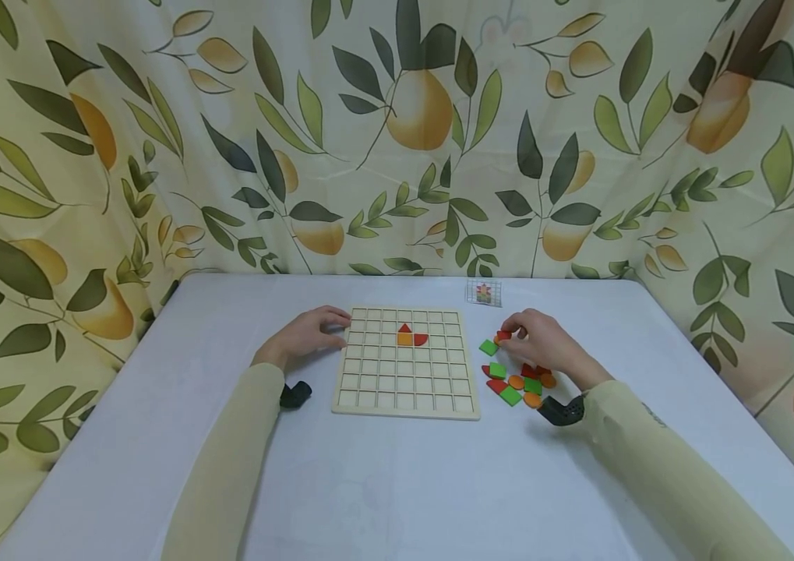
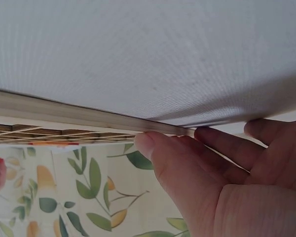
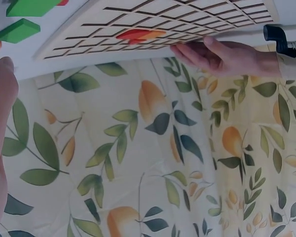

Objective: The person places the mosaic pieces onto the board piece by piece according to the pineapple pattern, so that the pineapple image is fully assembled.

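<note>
from the head view, a wooden grid board (image 1: pixel 405 362) lies flat near the middle of the table (image 1: pixel 382 483), a little toward the far edge. three pieces sit in its upper rows: a red triangle (image 1: pixel 404 328) above an orange square (image 1: pixel 404 339), with a red quarter round (image 1: pixel 421 339) just to the right of the square. the left hand (image 1: pixel 308 335) rests on the table against the board's left edge near its far left corner, fingers laid loosely straight and touching the rim, gripping nothing. the right hand (image 1: pixel 540 344) is right of the board, over a loose pile of pieces (image 1: pixel 517 383) in red, green and orange; its fingertips pinch a small red piece (image 1: pixel 503 336) at the pile's far end, with a green square (image 1: pixel 488 347) just beside it. a small pattern card (image 1: pixel 484 293) stands near the table's far edge, beyond the pile. a leaf and pear print curtain (image 1: pixel 397 132) hangs behind and at both sides.

the left wrist view is turned over: the left hand (image 2: pixel 227 177) fills the lower right, thumb and fingers extended with their tips against the board's edge (image 2: pixel 89 116), the tablecloth (image 2: pixel 148 49) above.

the right wrist view is also turned over: the board (image 3: pixel 158 22) runs along the top with the red and orange pieces (image 3: pixel 137 34) in it, the left hand (image 3: pixel 222 54) at its edge, and a green piece (image 3: pixel 17 30) on the table near the top left. the right hand (image 3: pixel 1 148) shows only as a blurred strip at the left edge; its grip cannot be told from here.
</note>
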Demonstrator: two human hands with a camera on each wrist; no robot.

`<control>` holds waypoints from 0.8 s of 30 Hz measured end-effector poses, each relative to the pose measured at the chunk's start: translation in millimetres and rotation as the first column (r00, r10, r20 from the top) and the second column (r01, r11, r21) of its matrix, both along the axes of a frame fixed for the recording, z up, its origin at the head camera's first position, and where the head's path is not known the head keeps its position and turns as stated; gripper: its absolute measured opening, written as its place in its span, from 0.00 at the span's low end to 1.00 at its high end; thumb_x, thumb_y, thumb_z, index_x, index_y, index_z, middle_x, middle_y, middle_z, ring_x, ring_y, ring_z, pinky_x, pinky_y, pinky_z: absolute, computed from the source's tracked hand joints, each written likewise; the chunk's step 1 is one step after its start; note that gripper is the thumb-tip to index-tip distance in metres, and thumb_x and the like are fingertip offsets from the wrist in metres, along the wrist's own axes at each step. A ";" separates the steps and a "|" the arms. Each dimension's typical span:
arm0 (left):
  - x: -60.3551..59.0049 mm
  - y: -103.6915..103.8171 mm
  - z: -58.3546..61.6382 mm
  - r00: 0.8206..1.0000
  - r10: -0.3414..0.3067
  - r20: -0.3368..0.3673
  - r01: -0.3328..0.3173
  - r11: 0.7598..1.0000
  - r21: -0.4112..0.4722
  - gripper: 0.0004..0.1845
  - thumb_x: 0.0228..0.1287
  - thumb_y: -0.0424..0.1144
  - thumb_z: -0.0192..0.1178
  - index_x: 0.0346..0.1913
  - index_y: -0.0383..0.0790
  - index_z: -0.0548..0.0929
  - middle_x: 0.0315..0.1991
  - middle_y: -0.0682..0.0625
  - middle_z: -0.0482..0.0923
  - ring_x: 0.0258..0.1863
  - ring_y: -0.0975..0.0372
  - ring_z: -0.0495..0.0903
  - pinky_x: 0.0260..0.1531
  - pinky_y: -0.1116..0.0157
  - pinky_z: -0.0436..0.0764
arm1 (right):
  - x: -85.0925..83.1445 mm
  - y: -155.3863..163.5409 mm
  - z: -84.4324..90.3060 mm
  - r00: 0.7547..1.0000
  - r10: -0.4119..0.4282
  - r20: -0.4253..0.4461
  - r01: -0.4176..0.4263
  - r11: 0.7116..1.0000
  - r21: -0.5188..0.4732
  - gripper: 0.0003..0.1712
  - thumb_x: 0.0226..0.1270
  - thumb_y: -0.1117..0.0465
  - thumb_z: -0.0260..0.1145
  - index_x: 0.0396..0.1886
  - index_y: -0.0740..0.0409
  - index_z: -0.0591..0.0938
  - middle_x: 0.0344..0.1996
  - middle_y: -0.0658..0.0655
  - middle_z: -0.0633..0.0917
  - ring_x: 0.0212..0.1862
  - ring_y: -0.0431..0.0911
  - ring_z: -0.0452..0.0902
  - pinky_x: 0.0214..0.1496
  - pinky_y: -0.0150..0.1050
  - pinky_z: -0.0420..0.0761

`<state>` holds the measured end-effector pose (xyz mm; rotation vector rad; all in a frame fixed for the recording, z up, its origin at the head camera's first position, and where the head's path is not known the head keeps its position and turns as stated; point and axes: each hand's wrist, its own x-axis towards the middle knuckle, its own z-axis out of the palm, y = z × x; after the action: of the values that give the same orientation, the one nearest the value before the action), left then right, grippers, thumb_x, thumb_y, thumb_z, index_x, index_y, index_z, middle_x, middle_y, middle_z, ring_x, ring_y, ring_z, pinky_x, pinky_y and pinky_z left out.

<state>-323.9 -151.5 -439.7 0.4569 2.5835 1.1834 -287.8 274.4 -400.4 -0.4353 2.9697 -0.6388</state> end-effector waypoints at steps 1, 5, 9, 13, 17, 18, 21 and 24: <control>0.0 0.1 -0.1 1.000 -0.003 0.001 0.003 1.000 0.001 0.23 0.53 0.43 0.66 0.55 0.48 0.78 0.60 0.60 0.68 0.67 0.62 0.58 0.69 0.58 0.53 | 0.1 -0.6 0.2 1.000 0.005 -0.003 -0.005 1.000 0.000 0.17 0.58 0.54 0.65 0.45 0.58 0.80 0.40 0.57 0.79 0.41 0.49 0.70 0.37 0.37 0.77; 0.6 0.2 0.7 1.000 -0.014 -0.004 0.014 1.000 0.000 0.23 0.54 0.43 0.65 0.55 0.47 0.78 0.60 0.59 0.68 0.67 0.61 0.58 0.69 0.57 0.53 | 0.6 -0.8 0.4 1.000 0.005 0.006 -0.005 1.000 0.013 0.17 0.58 0.54 0.65 0.45 0.57 0.81 0.40 0.57 0.78 0.42 0.50 0.71 0.40 0.40 0.78; 1.1 0.1 1.7 1.000 -0.024 -0.019 0.024 1.000 -0.003 0.23 0.54 0.42 0.65 0.56 0.45 0.77 0.61 0.57 0.68 0.67 0.59 0.59 0.69 0.57 0.54 | 0.3 -0.8 0.2 1.000 0.002 0.019 -0.002 1.000 0.024 0.17 0.58 0.55 0.63 0.46 0.56 0.81 0.42 0.58 0.78 0.43 0.50 0.71 0.40 0.40 0.78; 0.6 -1.5 1.4 0.999 -0.035 -0.034 0.035 0.999 0.004 0.23 0.54 0.41 0.65 0.55 0.44 0.77 0.61 0.56 0.68 0.66 0.59 0.59 0.69 0.58 0.54 | 0.4 -4.4 1.6 1.000 0.013 0.011 -0.013 1.000 0.028 0.17 0.57 0.57 0.63 0.46 0.56 0.82 0.43 0.58 0.77 0.42 0.49 0.72 0.39 0.40 0.78; -0.4 -2.3 0.4 0.998 -0.045 -0.049 0.045 0.999 0.000 0.23 0.55 0.41 0.65 0.55 0.45 0.78 0.60 0.56 0.68 0.66 0.59 0.60 0.69 0.58 0.55 | 1.8 -8.6 3.4 0.999 0.050 0.012 -0.050 0.999 0.021 0.18 0.57 0.58 0.63 0.47 0.58 0.82 0.44 0.59 0.77 0.43 0.50 0.72 0.41 0.42 0.79; -0.6 -2.3 0.3 0.998 -0.045 -0.049 0.045 0.999 0.000 0.23 0.54 0.41 0.65 0.55 0.45 0.78 0.60 0.56 0.68 0.66 0.59 0.60 0.69 0.58 0.55 | 2.2 -9.1 3.9 0.998 0.058 0.019 -0.058 0.998 0.017 0.18 0.58 0.58 0.63 0.48 0.58 0.81 0.44 0.59 0.77 0.43 0.50 0.72 0.42 0.42 0.79; -1.0 -1.8 0.3 0.998 -0.045 -0.045 0.045 0.999 -0.009 0.23 0.54 0.42 0.65 0.55 0.45 0.77 0.61 0.56 0.68 0.66 0.59 0.59 0.69 0.57 0.54 | 3.6 -9.0 6.5 0.996 0.078 0.033 -0.080 0.996 0.039 0.18 0.58 0.59 0.63 0.49 0.59 0.81 0.45 0.59 0.77 0.44 0.50 0.72 0.44 0.43 0.79; -0.5 -1.1 1.2 0.998 -0.044 -0.043 0.043 0.999 -0.022 0.24 0.54 0.42 0.65 0.56 0.45 0.77 0.61 0.56 0.68 0.67 0.59 0.59 0.69 0.58 0.54 | 4.9 -8.1 11.5 0.993 0.113 0.038 -0.116 0.987 0.110 0.17 0.57 0.61 0.63 0.47 0.59 0.83 0.45 0.59 0.77 0.44 0.49 0.71 0.44 0.43 0.79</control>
<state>-324.4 -152.6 -438.5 0.5366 2.6057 1.1437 -282.9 266.2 -388.9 -0.5758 2.9063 -0.4599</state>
